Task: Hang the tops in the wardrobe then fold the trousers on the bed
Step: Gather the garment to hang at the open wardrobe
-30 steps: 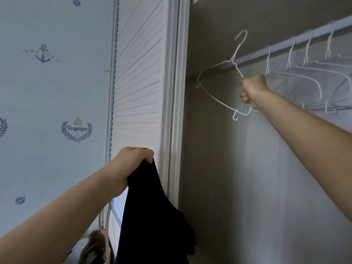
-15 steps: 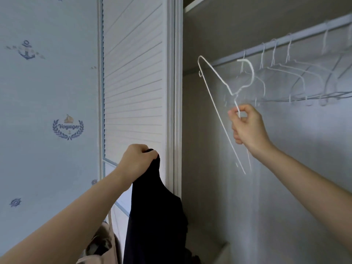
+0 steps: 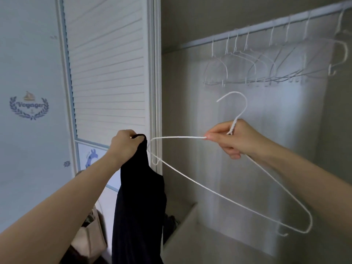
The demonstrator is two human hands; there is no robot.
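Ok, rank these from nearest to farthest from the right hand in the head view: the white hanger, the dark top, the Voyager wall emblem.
1. White hanger: held in the right hand itself.
2. Dark top: to its left, hanging from the left hand.
3. Voyager wall emblem: far left, on the wallpaper.

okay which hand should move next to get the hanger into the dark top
Right, probably. The right hand already pinches the white hanger, whose free end sits beside the dark top; the left hand just holds it up.

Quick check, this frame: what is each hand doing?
Left hand: closed, gripping the top edge of the dark hanging garment.
Right hand: closed, fingers pinching the white wire hanger at its neck.
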